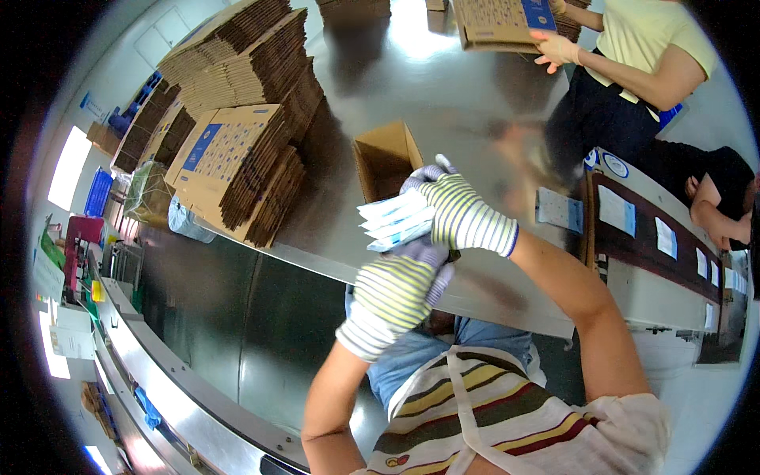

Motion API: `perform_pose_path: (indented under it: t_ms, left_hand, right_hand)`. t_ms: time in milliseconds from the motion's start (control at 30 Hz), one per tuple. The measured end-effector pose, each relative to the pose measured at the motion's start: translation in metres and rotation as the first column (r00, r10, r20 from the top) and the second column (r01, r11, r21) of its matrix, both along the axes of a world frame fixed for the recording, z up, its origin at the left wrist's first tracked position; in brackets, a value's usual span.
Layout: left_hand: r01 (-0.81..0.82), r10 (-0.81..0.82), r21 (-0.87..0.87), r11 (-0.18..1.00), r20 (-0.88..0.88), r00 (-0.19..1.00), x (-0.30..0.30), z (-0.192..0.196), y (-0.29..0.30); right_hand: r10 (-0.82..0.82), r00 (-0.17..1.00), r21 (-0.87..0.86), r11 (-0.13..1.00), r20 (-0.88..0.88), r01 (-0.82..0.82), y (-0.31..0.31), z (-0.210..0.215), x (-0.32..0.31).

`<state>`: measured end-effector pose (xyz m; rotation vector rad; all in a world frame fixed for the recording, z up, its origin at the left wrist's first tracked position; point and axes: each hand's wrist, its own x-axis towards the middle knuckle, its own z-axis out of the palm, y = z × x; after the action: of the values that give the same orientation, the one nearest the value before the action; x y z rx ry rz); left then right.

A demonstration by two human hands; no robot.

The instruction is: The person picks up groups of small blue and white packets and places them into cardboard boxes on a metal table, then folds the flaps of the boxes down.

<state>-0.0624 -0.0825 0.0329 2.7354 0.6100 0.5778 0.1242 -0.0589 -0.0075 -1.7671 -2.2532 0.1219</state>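
Observation:
Striped work gloves cover both my hands. A small stack of white and light-blue packets (396, 219) is held between them, just in front of an open cardboard box (388, 150) on the metal table. My right hand (463, 210) grips the stack from its right side, fingers curled near the box's front edge. Below the packets, my left hand (400, 293) is closed around their lower end; its fingertips are slightly blurred and partly hidden. The box stands with its top open, and its inside looks dark.
Tall stacks of flattened cardboard boxes (229, 166) stand on the left of the metal table (380, 75). To the right, a conveyor belt (645, 249) carries several packets, and one packet (560, 209) lies at its end. Across the table a co-worker's hand (558, 49) holds a carton (499, 24).

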Motion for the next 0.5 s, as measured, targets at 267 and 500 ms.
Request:
perform_pose_path:
  t_ms: [267, 500]
  left_hand:
    - [-0.095, 0.037, -0.151, 0.984, -0.348, 0.937, 0.061, -0.012, 0.127]
    - [0.038, -0.144, -0.148, 0.988, -0.825, 0.546, 0.121, -0.033, 0.133]
  right_hand:
    - [0.074, 0.986, -0.266, 0.963, 0.150, -0.032, -0.012, 0.046, -0.004]
    - [0.048, 0.992, -0.040, 0.998, -0.114, -0.053, -0.067, 0.032, -0.005]
